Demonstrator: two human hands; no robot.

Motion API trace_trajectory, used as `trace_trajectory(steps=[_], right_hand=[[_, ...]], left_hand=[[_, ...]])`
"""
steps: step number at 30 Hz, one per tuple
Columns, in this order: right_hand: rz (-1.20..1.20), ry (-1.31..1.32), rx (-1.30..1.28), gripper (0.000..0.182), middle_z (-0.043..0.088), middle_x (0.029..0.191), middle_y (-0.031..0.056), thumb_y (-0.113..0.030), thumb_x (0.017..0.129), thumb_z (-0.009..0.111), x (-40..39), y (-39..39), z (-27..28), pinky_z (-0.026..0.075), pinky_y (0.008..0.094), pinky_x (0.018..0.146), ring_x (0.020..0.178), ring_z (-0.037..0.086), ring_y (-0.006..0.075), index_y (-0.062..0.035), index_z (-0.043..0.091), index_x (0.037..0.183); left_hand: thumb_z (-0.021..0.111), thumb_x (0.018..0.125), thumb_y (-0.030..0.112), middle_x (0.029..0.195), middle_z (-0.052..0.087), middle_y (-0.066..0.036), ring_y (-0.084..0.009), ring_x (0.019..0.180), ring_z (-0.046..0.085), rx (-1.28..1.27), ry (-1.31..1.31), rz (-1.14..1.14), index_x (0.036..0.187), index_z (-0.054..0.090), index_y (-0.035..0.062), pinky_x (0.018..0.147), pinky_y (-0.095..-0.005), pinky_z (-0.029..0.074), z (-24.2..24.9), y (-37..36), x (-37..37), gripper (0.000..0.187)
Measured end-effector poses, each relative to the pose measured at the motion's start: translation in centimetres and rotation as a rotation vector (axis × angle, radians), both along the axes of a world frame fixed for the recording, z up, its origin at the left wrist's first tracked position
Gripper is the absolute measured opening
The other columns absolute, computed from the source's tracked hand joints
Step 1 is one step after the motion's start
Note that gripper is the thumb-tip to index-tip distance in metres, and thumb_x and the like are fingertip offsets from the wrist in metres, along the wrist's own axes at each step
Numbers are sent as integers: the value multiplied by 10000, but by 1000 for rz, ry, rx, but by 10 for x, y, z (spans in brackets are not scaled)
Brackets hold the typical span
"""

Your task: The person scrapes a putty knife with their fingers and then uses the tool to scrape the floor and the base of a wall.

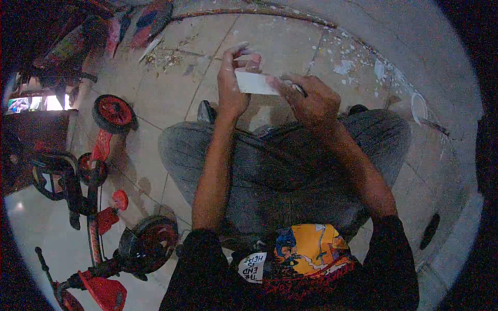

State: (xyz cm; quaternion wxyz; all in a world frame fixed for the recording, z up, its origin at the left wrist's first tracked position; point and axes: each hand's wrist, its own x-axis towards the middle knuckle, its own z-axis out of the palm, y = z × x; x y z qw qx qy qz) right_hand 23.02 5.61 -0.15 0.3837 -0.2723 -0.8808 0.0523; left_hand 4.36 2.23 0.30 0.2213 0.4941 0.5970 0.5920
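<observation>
In the head view, a flat white rectangular piece spans the space between my two hands above my lap. Its left end lies against my left hand, whose fingers curl round beyond it, with whitish residue on the fingertips. My right hand is closed on the right end, thumb along its edge. A narrow dark object shows between the right fingers; I cannot tell whether it belongs to the white piece.
My crossed legs are on the tiled floor. A red and black child's tricycle lies at the left. White splatters and crumbly debris mark the floor ahead. A round white lid-like ring is at the right, near the wall.
</observation>
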Motion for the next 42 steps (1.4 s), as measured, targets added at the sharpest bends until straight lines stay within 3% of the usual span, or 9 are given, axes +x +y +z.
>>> trace_trajectory(steps=[3,11,15,17,23,29,33,35,42], right_hand=[[57,1,220,511,658,988,19,-125,740,679,3,2,8,532,314,573,724,637,219,-309,611,1212],[44,-221,18,505,600,910,50,-365,755,696,0,-6,11,515,361,597,772,613,242,-334,583,1246],[14,-148,-27,525,589,933,55,-465,735,678,3,-1,16,512,365,607,775,604,244,-343,588,1238],[-6,-334,-74,593,593,866,53,-501,705,685,8,2,16,506,361,606,742,605,241,-299,587,1254],[230,-136,-125,661,600,718,59,-557,655,733,3,-2,13,500,375,601,667,610,261,-98,624,1118],[195,-148,-465,601,646,792,104,-529,684,745,5,2,18,513,387,633,702,638,304,-59,621,1037],[189,-41,-318,583,650,816,124,-505,705,738,5,3,18,511,406,648,708,641,315,-53,614,1051],[193,-225,-477,573,651,820,127,-494,717,732,5,4,20,510,407,653,716,643,313,-58,607,1067],[131,-160,-357,593,651,821,128,-502,709,732,4,4,14,509,391,650,721,644,311,-64,604,1088]], left_hand=[[657,878,334,1030,636,-136,-227,894,625,3,96,85,1186,543,35,749,-347,510,-2,1,-1,444],[560,920,444,769,656,-128,-264,698,630,-130,230,166,869,621,22,648,-387,480,4,-7,5,429],[514,945,461,604,580,-100,-199,550,557,-244,186,60,679,582,18,537,-381,421,8,-13,12,521],[498,956,463,523,504,-67,-132,494,468,-258,99,28,600,545,11,480,-348,382,13,-14,17,577],[531,945,451,470,470,-58,-124,451,440,-283,153,41,574,547,13,445,-334,360,11,-13,17,575],[544,952,390,519,534,-68,-123,484,510,-200,99,-87,621,573,13,487,-324,412,4,-17,16,502],[535,962,349,553,561,-73,-133,503,530,-14,149,-213,653,583,11,510,-332,428,0,-14,17,461],[529,968,312,572,576,-79,-146,517,546,-185,176,-140,668,595,9,518,-338,434,13,-21,20,432],[531,969,278,565,570,-85,-154,522,549,-243,205,-154,682,595,3,523,-343,439,5,-19,14,402]])
